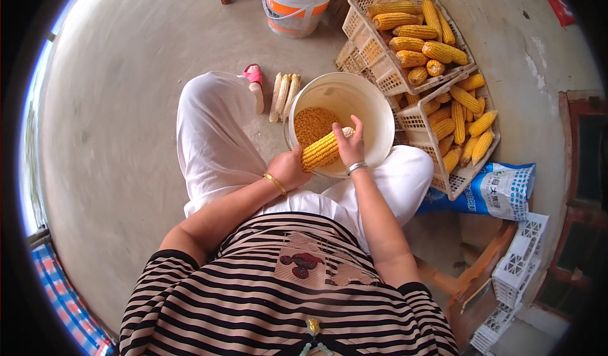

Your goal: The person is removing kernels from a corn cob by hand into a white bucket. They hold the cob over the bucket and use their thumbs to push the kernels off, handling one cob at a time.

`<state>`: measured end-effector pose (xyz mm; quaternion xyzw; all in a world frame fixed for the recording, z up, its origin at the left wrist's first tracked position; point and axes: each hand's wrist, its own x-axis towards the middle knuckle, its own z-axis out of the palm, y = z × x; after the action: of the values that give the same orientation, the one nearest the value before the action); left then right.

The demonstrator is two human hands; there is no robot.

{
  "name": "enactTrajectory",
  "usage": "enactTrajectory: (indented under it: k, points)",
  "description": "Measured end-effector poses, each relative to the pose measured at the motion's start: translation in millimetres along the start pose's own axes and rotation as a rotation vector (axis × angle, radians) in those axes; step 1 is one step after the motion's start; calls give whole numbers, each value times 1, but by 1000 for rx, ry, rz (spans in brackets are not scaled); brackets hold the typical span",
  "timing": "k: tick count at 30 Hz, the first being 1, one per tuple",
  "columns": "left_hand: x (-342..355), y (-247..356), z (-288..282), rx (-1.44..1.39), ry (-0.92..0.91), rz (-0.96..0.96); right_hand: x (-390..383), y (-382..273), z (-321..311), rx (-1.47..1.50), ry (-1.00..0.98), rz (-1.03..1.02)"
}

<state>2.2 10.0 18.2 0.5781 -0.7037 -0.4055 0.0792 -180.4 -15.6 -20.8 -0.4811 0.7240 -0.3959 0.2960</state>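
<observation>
A yellow ear of corn (320, 151) lies slantwise over the mouth of a white bucket (378, 112). My left hand (290, 168) is closed round its lower left end. At the pale tip, my right hand (350, 146) grips it from the right, thumb along the cob and one finger raised. The rows of kernels look mostly full, with white cob showing at the tip. Loose yellow kernels (313, 123) cover the bucket's bottom. The bucket stands between my knees. My right palm and part of the ear under my fingers are hidden.
Several stripped cobs (285, 96) lie on the floor left of the bucket. Two plastic crates of corn, one farther back (373, 42) and one nearer (437, 147), stand at the right. Beyond is another bucket (294, 7). A blue-and-white sack (500, 190) lies by the crates.
</observation>
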Motion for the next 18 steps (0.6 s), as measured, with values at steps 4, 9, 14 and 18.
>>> enactTrajectory:
  k: [4, 9, 14, 18]
  points:
    - [2, 4, 2, 82, 1, 1, 9, 20, -2, -4, -115, 62]
    - [3, 4, 4, 83, 37, 39, 17, 29, 3, 284, -75, 127]
    - [2, 8, 4, 107, 55, 64, 23, 32, -10, 211, -139, 129]
    - [4, 3, 8, 249, 73, 124, 19, 12, -18, 29, -168, 171]
